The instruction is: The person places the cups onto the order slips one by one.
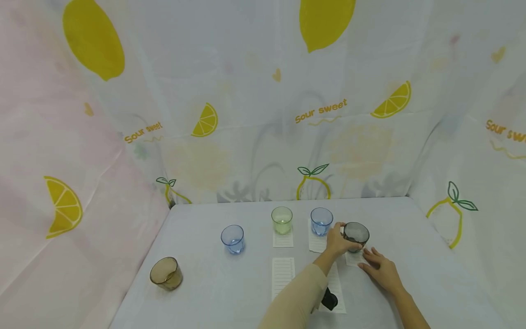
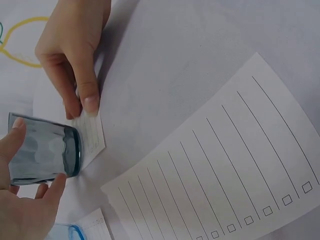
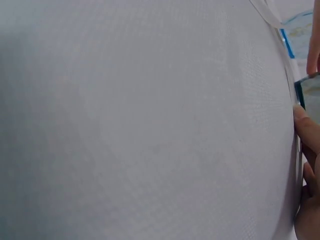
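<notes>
Backdrop: lemon-print cloth round the back and both sides (presumably just screening the workspace).
Table: white-covered, glasses spread widely, likely so each can be grasped without knocking another.
Long lined sheets: left long sheet and right long sheet lie flat nearer me, partly hidden by my sleeve; little boxes line one edge of the sheet in my left wrist view.
My left hand: grasping the grey glass, thumb and fingers on opposite sides of its wall, a hold that probably steadies it.
My right hand: not clenched, fingertips touching the slip, I judge to stop it sliding.
Grey glass: in my left hand, right of the rear blue glass, base at the slip (can't tell if its weight is down).
Other glasses: green glass and rear blue glass stand on paper, apparently weighing it down; front blue glass and brown glass sit on bare cloth to the left, well apart.
Slip: partly under the grey glass, near edge exposed, which gives my fingertips room.
</notes>
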Demonstrator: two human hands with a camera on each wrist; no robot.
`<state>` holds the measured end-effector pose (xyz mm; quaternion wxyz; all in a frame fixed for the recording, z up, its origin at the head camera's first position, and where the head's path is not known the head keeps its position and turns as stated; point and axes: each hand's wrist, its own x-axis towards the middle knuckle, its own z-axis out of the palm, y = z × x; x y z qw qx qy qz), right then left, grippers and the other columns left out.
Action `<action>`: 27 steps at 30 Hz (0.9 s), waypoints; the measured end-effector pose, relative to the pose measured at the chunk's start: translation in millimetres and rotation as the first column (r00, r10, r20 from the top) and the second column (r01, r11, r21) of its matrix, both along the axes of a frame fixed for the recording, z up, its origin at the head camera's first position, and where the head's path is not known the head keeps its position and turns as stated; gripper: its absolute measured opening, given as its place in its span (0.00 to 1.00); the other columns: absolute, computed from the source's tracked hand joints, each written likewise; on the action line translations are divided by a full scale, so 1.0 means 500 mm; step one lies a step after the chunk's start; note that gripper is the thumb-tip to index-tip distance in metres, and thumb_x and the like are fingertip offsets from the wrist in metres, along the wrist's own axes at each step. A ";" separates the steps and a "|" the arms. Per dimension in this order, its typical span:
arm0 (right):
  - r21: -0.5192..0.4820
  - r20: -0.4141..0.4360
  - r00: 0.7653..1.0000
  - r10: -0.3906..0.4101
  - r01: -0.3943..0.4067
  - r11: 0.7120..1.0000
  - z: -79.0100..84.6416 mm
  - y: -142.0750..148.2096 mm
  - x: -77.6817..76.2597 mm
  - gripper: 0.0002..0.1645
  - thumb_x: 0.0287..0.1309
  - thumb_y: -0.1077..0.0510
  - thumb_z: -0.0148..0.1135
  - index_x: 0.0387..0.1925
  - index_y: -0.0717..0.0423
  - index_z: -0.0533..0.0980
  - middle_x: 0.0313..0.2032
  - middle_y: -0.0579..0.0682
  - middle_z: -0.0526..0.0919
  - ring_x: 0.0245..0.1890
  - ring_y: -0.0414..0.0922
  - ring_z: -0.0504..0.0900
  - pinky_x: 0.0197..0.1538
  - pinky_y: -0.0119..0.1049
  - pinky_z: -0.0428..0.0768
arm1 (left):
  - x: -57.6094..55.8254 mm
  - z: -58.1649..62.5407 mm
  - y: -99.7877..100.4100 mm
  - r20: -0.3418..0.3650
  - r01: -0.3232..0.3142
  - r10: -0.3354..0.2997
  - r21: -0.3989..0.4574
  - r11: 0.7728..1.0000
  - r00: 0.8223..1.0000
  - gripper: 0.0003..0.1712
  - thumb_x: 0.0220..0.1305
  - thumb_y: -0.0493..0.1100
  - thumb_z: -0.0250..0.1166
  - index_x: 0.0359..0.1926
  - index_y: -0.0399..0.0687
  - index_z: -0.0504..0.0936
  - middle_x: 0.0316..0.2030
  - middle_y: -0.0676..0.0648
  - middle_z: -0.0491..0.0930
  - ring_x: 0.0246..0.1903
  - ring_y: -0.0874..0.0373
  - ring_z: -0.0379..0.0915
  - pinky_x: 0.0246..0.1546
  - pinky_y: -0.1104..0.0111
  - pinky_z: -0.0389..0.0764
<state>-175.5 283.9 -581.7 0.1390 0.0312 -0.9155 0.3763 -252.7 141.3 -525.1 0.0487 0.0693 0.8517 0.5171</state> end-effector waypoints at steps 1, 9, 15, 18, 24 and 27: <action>-0.002 0.003 1.000 0.000 0.000 1.000 0.000 0.000 0.000 0.23 0.48 0.60 0.69 0.44 0.73 0.78 0.51 0.66 0.76 0.57 0.70 0.66 0.54 0.67 0.65 | 0.000 0.000 -0.001 0.007 0.003 -0.003 0.009 1.000 1.000 0.39 0.34 0.39 0.81 0.52 0.45 0.75 0.33 0.51 0.74 0.32 0.63 0.69 0.33 0.75 0.73; 0.007 0.041 0.999 -0.005 0.005 1.000 0.004 0.001 0.002 0.24 0.49 0.60 0.69 0.45 0.73 0.77 0.53 0.68 0.74 0.57 0.71 0.66 0.54 0.68 0.64 | 0.002 0.001 -0.012 0.061 0.111 -0.119 0.116 0.987 0.991 0.39 0.43 0.40 0.77 0.59 0.45 0.74 0.42 0.46 0.81 0.41 0.61 0.76 0.36 0.75 0.77; 0.013 0.030 1.000 -0.004 0.004 1.000 0.005 0.001 0.002 0.24 0.48 0.60 0.69 0.45 0.72 0.77 0.53 0.69 0.74 0.56 0.71 0.67 0.53 0.68 0.65 | 0.002 0.000 -0.011 0.019 0.125 -0.126 0.074 0.989 0.992 0.36 0.46 0.40 0.75 0.59 0.45 0.75 0.40 0.48 0.80 0.37 0.64 0.73 0.33 0.77 0.74; 0.009 0.031 1.000 -0.004 0.003 1.000 0.004 0.001 0.002 0.24 0.48 0.60 0.69 0.45 0.73 0.77 0.53 0.69 0.74 0.56 0.72 0.67 0.53 0.69 0.65 | 0.003 0.000 -0.007 -0.006 0.101 -0.101 0.057 0.993 0.995 0.35 0.45 0.40 0.76 0.57 0.44 0.76 0.32 0.51 0.77 0.30 0.68 0.67 0.29 0.79 0.70; 0.006 0.014 1.000 -0.006 0.006 1.000 0.001 0.001 0.000 0.24 0.48 0.60 0.69 0.45 0.73 0.77 0.52 0.68 0.74 0.56 0.72 0.67 0.53 0.69 0.65 | 0.006 0.000 -0.001 -0.013 0.044 -0.043 0.099 0.994 0.999 0.33 0.45 0.38 0.75 0.55 0.41 0.77 0.33 0.48 0.79 0.34 0.62 0.74 0.35 0.77 0.75; 0.013 0.012 1.000 -0.007 0.007 1.000 0.000 0.002 -0.001 0.24 0.48 0.60 0.69 0.45 0.72 0.77 0.52 0.68 0.75 0.56 0.71 0.67 0.53 0.68 0.65 | 0.007 -0.001 0.001 -0.018 0.027 -0.025 0.142 0.989 1.000 0.30 0.46 0.37 0.74 0.53 0.40 0.77 0.36 0.45 0.81 0.38 0.56 0.79 0.38 0.75 0.77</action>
